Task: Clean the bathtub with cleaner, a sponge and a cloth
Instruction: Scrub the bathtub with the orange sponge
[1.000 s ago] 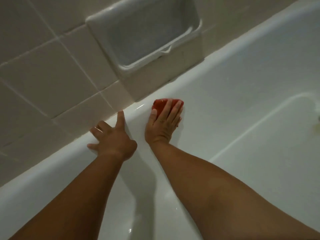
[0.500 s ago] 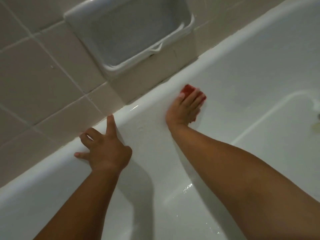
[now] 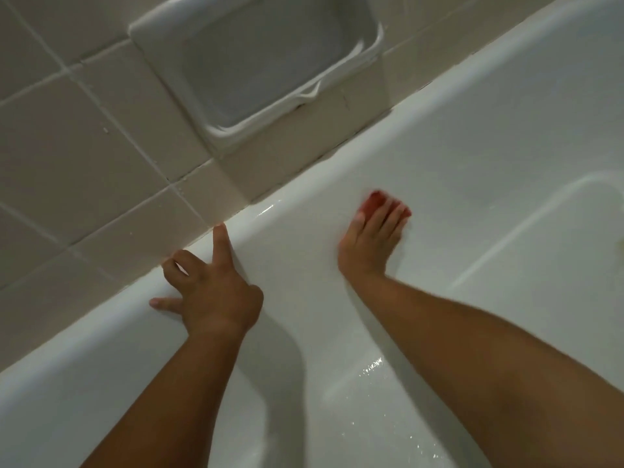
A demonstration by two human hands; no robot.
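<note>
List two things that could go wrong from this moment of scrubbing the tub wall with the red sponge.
The left hand braces on the glossy bathtub rim and might slip on it.
The right hand presses the red sponge without gripping it, so it could slide free; droplets below suggest a wet surface.

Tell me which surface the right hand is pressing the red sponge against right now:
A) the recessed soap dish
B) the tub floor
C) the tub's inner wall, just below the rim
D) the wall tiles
C: the right hand lies flat over the red sponge on the sloping inner wall of the bathtub, just below its rim, where the left hand rests.
</note>
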